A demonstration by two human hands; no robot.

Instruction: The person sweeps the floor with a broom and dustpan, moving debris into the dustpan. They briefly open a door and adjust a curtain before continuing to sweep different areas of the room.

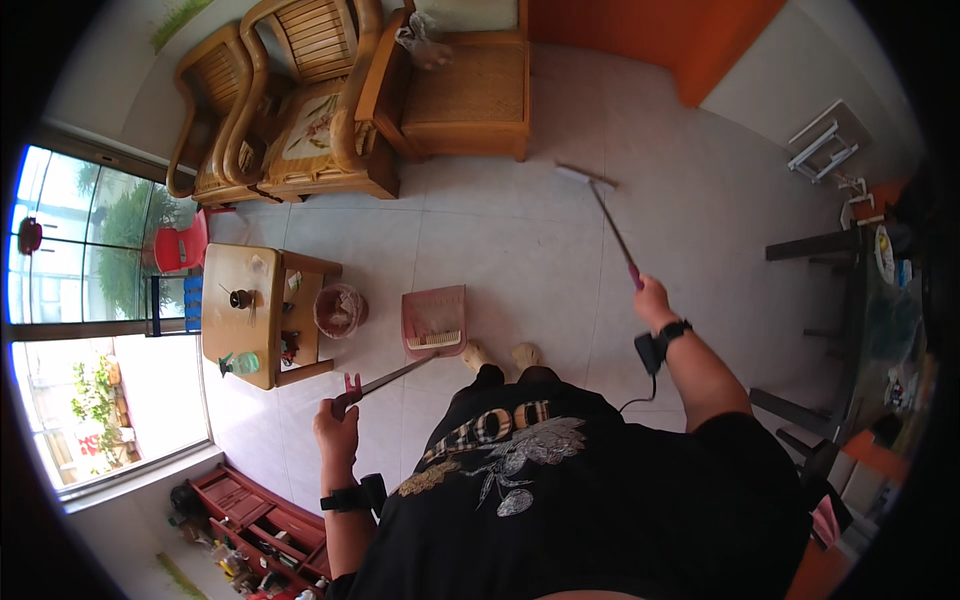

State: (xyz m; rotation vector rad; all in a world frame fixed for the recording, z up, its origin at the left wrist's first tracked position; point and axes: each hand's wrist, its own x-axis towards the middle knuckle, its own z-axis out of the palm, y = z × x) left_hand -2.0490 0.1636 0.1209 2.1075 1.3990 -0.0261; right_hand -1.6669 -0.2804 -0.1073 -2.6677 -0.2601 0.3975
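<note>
My left hand (336, 431) grips the handle of a long-handled dustpan (435, 311). The pink pan rests on the floor just ahead of my feet, with a comb-like toothed strip across its near side and a little debris inside. In my right hand (654, 304) is the purple grip of a broom (615, 229). Its handle reaches forward to a wide, pale head (585, 176), which lies at floor level to the right of the wooden seat. A dark band with a small box and cable is around my right wrist.
A pink waste bin (340, 311) stands between the dustpan and a small wooden table (236, 315). Wooden armchairs (300, 112) line the far wall beside a wooden side table (465, 90). A dark table (874, 337) is at right; a red cabinet (262, 525) sits at lower left.
</note>
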